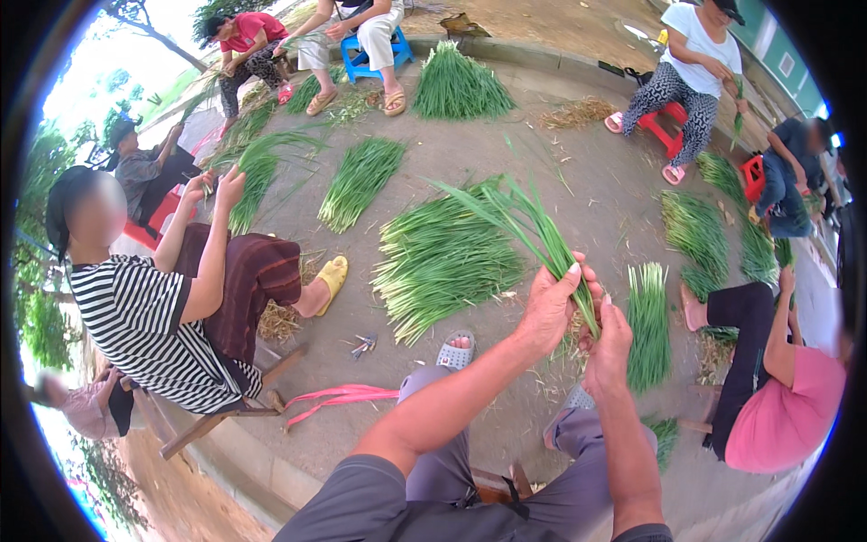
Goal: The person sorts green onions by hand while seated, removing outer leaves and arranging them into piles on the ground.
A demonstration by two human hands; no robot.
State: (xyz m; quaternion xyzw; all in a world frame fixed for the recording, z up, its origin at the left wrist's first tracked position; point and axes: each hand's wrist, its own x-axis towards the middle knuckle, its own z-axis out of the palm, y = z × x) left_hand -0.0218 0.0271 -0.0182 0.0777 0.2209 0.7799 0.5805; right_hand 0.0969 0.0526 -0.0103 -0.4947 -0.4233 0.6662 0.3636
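My left hand is wrapped around a small bunch of green chives, thumb on top. The long leaves fan out upward and away from me. My right hand pinches at the lower ends of the same bunch, its thumb and fingertips close together there. Past my left hand, a wide pile of chives lies on the ground with pale stem ends toward the left. To the right of my hands lies a narrow stack of chives, pale ends pointing away from me.
Pink plastic strips lie by my left foot. A person in a striped shirt sits close on the left, another in a pink shirt on the right. Several more people sit around further chive piles. Dry trimmings litter the ground.
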